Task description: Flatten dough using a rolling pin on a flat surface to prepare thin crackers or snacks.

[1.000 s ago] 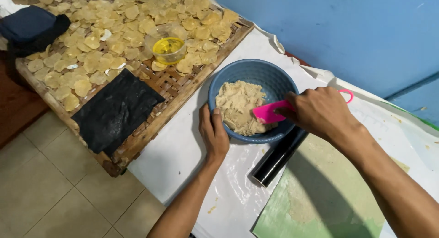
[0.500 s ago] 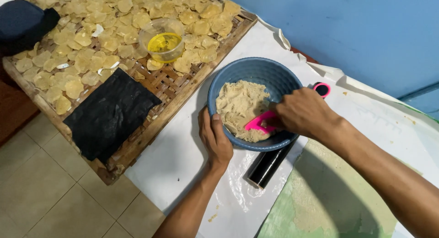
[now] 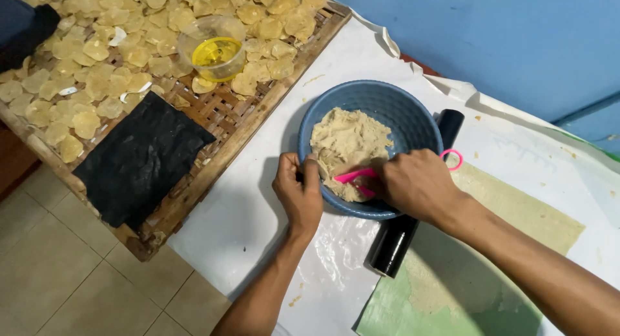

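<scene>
Nearest you, a black roller [image 3: 395, 247] lies under your right hand [image 3: 413, 184], its grip clamped on the pink scraper [image 3: 355, 176] in the dough [image 3: 349, 148]; your left hand [image 3: 298, 190] pinches the blue bowl [image 3: 413, 119] rim. Beyond sits a woven tray [image 3: 219, 119] of crackers.

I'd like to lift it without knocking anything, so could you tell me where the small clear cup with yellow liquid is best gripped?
Grip the clear cup by its round wall just under the open rim, coming straight down from above with fingers on opposite sides. It stands upright on the woven tray, and pale round crackers crowd its base, so a low sideways approach would likely disturb them; keep it level because of the liquid.
</scene>
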